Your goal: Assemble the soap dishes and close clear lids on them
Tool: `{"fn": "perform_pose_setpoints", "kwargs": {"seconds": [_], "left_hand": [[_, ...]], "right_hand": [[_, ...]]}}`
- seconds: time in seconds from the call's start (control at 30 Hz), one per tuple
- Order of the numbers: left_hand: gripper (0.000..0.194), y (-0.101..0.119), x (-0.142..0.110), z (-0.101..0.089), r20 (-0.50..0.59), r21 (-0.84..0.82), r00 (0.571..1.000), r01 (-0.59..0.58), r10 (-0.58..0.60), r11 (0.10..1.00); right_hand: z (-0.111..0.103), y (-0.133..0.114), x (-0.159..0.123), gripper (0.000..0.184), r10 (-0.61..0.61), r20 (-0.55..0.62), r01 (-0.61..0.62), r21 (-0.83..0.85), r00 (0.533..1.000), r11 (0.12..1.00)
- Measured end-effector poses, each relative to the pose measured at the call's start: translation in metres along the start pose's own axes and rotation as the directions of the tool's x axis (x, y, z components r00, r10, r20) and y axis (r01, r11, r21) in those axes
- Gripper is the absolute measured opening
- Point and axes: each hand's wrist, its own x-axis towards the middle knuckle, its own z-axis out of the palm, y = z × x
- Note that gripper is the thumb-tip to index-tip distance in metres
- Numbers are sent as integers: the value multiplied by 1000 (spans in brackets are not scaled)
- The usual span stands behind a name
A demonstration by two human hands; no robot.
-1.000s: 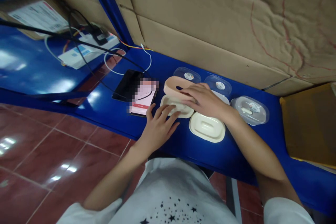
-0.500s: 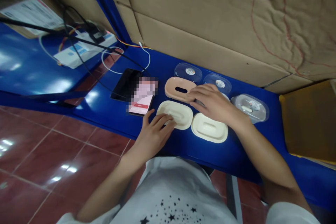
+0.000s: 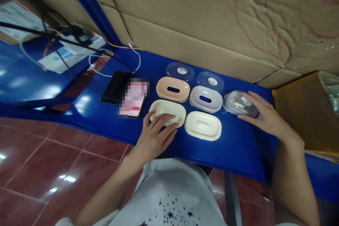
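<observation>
My right hand [image 3: 261, 114] grasps the right end of a soap box [image 3: 235, 102] with a clear lid and a small white piece showing through it. Its fingers are behind the box and its thumb in front. My left hand [image 3: 156, 130] lies with spread fingers over a cream oval tray [image 3: 178, 107]. A second cream tray [image 3: 203, 126] sits to its right. Behind them are a peach slotted soap dish [image 3: 161, 90] and a pale grey-white slotted soap dish [image 3: 194, 100]. Two clear lids with stickers, a left lid [image 3: 172, 71] and a right lid [image 3: 202, 81], lie at the back.
A phone with a lit, blurred screen [image 3: 135, 95] and a black flat device [image 3: 112, 86] lie on the blue table [image 3: 238, 152]. Cables run to a white power strip [image 3: 62, 58] at left. Cardboard [image 3: 185, 14] rises behind, and a brown box [image 3: 299, 109] stands at right.
My right hand has moved right, from beside the peach dish to the clear-lidded soap box, uncovering the grey-white dish. My left hand stays over the cream tray. The view has shifted somewhat.
</observation>
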Motion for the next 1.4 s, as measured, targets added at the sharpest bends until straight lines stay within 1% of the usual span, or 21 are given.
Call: {"fn": "perform_pose_setpoints", "kwargs": {"seconds": [0.1, 0.17, 0.23, 0.3, 0.37, 0.5, 0.6, 0.67, 0.73, 0.77, 0.8, 0.83, 0.87, 0.9, 0.97, 1.03, 1.1, 1.17, 1.23, 1.3, 1.4], "left_hand": [[20, 3, 11, 10, -10, -22, 1000, -20, 20, 1000], [20, 3, 16, 16, -18, -25, 999, -35, 34, 999], [20, 2, 19, 19, -18, -22, 999, -46, 45, 999], [20, 1, 19, 21, -12, -20, 999, -50, 50, 999], [19, 0, 19, 21, -2, -22, 999, -48, 48, 999], [15, -2, 18, 21, 0, -56, 999, -38, 38, 998], [14, -3, 17, 22, -7, -97, 1000, -22, 22, 995], [14, -3, 16, 22, 2, -113, 1000, -18, 18, 993], [14, -3, 16, 23, 9, -121, 1000, -15, 16, 993], [14, -3, 17, 23, 12, -126, 1000, -13, 15, 992], [15, -3, 17, 22, 14, -131, 1000, -11, 13, 991], [15, -3, 17, 22, 17, -136, 1000, -11, 13, 991], [15, -3, 17, 22, 21, -142, 1000, -12, 15, 990], [15, -3, 17, 22, 26, -147, 1000, -13, 17, 989], [15, -3, 17, 23, 35, -154, 999, -14, 20, 988], [14, -3, 16, 23, 38, -159, 999, -14, 20, 987], [14, -4, 16, 24, 36, -166, 999, -14, 20, 986], [14, -4, 15, 24, 29, -175, 999, -14, 19, 984], [14, -4, 15, 24, 19, -183, 1000, -14, 18, 983], [14, -3, 16, 24, 6, -185, 1000, -20, 22, 983], [14, -3, 16, 24, 1, -181, 1000, -26, 26, 983]], "right_hand": [[-6, -1, -10, 76, 30, 24, -32, 119, 999, 992], [-14, -3, -11, 75, 48, 8, -49, 188, 999, 981], [-21, 1, -5, 76, 67, -47, -54, 226, 997, 973], [-22, 12, 9, 77, 73, -89, -51, 227, 993, 973], [-15, 30, 29, 79, 78, -68, -62, 215, 995, 975], [6, 63, 67, 89, 144, -13, -139, 192, 990, 972], [12, 68, 76, 90, 105, -10, -102, 173, 994, 980], [9, 59, 69, 76, 57, -106, -41, 151, 993, 988], [4, 42, 50, 55, 39, -264, -8, 115, 964, 993], [2, 30, 38, 45, 35, -320, -5, 95, 947, 995], [2, 19, 25, 40, 41, -346, -12, 85, 937, 996], [3, 7, 11, 38, 26, -318, -7, 58, 948, 998], [6, -5, -2, 39, -28, -232, 30, 6, 972, 1000], [11, -15, -14, 44, -72, -163, 65, -51, 984, 997], [21, -31, -33, 46, -102, -84, 91, -126, 991, 988], [28, -39, -47, 42, -102, -79, 89, -149, 992, 985], [27, -43, -57, 37, -97, -77, 87, -124, 992, 989], [19, -45, -66, 38, -92, -47, 89, -78, 995, 993], [7, -45, -71, 37, -85, -47, 83, -48, 995, 995], [-4, -42, -69, 36, -70, -86, 66, -47, 994, 997], [-9, -34, -51, 36, -45, -138, 37, -64, 989, 997]]}}
